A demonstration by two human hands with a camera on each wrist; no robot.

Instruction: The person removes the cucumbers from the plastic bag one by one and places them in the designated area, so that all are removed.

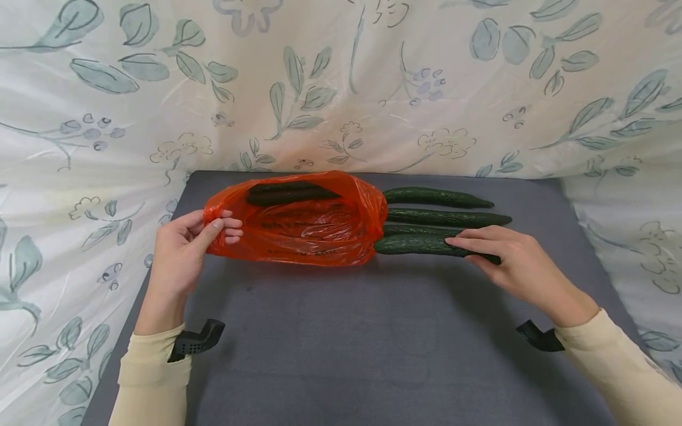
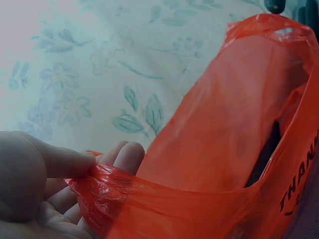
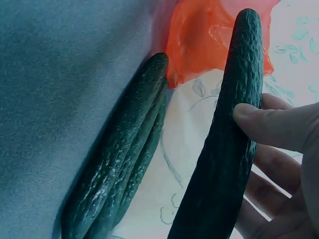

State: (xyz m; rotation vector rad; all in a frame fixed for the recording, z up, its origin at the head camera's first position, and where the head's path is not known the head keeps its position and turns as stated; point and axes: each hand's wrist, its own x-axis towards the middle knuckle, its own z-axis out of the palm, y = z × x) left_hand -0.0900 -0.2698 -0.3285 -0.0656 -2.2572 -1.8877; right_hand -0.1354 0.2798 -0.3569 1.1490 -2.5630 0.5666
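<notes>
A red plastic bag (image 1: 319,234) lies on its side, its opening stretched wide. My left hand (image 1: 192,239) pinches the bag's left rim between thumb and fingers, as the left wrist view also shows on the bag (image 2: 199,149). Dark green cucumbers (image 1: 288,194) are inside it, toward the back. To the right of the bag, my right hand (image 1: 508,257) holds the near cucumber (image 1: 418,244) by its right part. In the right wrist view the thumb presses on one side of this cucumber (image 3: 224,134), with fingers behind it.
Other cucumbers (image 1: 447,217) lie side by side behind the held one, their left ends by the bag. A grey table (image 1: 341,337) is under everything. Floral-patterned sheeting (image 1: 341,112) hangs behind and along both sides. Each wrist carries a black camera mount (image 1: 199,340).
</notes>
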